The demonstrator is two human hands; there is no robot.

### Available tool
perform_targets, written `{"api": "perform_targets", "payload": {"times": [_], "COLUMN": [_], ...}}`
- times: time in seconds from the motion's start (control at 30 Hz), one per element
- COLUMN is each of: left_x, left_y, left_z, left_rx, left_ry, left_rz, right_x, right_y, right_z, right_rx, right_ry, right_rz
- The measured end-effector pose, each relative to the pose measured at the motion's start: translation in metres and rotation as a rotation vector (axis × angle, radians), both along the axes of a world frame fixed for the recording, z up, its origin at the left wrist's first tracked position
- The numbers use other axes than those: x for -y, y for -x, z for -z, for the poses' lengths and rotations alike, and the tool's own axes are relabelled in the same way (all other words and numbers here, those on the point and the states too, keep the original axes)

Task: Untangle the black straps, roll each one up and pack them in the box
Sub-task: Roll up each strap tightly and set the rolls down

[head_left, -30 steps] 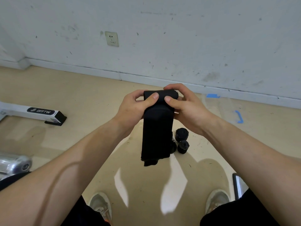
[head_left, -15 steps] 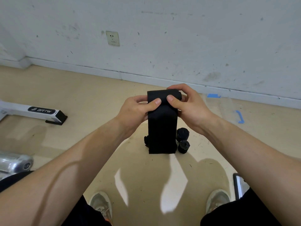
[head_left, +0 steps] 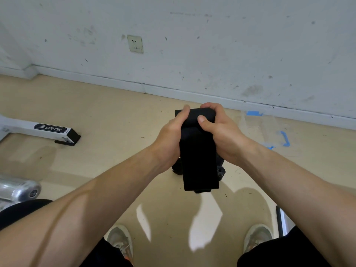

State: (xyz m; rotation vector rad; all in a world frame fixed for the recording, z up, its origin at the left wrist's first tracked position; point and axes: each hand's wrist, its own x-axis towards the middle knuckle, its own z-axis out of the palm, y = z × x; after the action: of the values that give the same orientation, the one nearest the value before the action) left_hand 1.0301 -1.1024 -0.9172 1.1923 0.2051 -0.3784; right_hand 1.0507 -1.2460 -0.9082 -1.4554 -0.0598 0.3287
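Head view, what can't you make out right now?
Head view: rolled end of the wide black fabric strap, covered by the left hand and right hand.
Head view: small black rolled straps on the floor, partly behind the hanging strap; count unclear.
Head view: dark-edged object at lower right, cut by the right forearm; unidentifiable.

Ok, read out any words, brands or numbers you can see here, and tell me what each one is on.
"BRTW": white letters with a small logo mark before them, on a black oval label on the white metal bar lying on the floor at the left.
Pale sticker on that bar's black end: too small to read.
Wall socket and black strap: no text shows on either.
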Motion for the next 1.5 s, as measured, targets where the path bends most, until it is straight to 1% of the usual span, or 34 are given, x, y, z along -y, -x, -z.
{"api": "perform_targets", "payload": {"times": [0.13, 0.23, 0.37, 0.43, 0.5, 0.6, 0.7, 0.77, 0.83, 0.9, 1.07, 1.13, 1.23, 1.33, 1.4, 1.5], "left_x": [-0.003, -0.006, -0.006, -0.005, -0.006, -0.009, -0.014, -0.015, -0.017, -0.020, -0.027, -0.024, -0.023, -0.025, -0.027, -0.028], "left_y": [0.000, -0.003, -0.004, -0.002, -0.003, -0.002, 0.000, -0.003, -0.008, -0.011, -0.013, -0.012, -0.013, -0.014, -0.015, -0.015], "left_z": [0.001, 0.002, -0.001, 0.000, 0.002, -0.002, -0.010, -0.009, -0.005, -0.002, 0.002, 0.003, 0.005, 0.005, 0.006, 0.003], "left_rx": [0.048, 0.082, 0.108, 0.105, 0.094, 0.058, 0.017, -0.008, -0.004, 0.010, 0.089, 0.131, 0.172, 0.190, 0.185, 0.166], "left_ry": [-0.077, -0.085, -0.143, -0.166, -0.138, -0.045, -0.009, -0.064, -0.187, -0.247, -0.286, -0.286, -0.332, -0.355, -0.368, -0.363], "left_rz": [-0.060, -0.107, -0.152, -0.142, -0.112, -0.033, 0.071, 0.080, 0.044, 0.044, 0.041, 0.031, -0.043, -0.065, -0.037, 0.070], "right_x": [0.001, 0.001, 0.000, -0.001, -0.001, 0.000, -0.002, -0.003, -0.003, -0.002, -0.001, 0.000, -0.001, -0.002, -0.002, 0.000], "right_y": [0.000, -0.002, 0.000, 0.000, 0.000, -0.001, 0.000, 0.001, 0.002, 0.003, -0.003, -0.005, -0.005, -0.007, -0.009, -0.010], "right_z": [0.000, -0.004, -0.005, -0.001, 0.003, 0.008, 0.009, 0.011, 0.013, 0.015, 0.009, 0.005, 0.007, 0.010, 0.012, 0.012], "right_rx": [0.069, 0.038, 0.024, 0.083, 0.142, 0.137, 0.158, 0.156, 0.142, 0.127, -0.026, -0.061, -0.031, -0.001, -0.001, 0.019], "right_ry": [0.107, 0.083, 0.212, 0.279, 0.326, 0.286, 0.286, 0.266, 0.252, 0.252, 0.128, 0.130, 0.184, 0.164, 0.141, 0.118], "right_rz": [-0.085, -0.073, -0.071, -0.041, -0.022, -0.056, -0.084, -0.097, -0.116, -0.137, -0.157, -0.133, -0.110, -0.065, -0.047, -0.020]}}
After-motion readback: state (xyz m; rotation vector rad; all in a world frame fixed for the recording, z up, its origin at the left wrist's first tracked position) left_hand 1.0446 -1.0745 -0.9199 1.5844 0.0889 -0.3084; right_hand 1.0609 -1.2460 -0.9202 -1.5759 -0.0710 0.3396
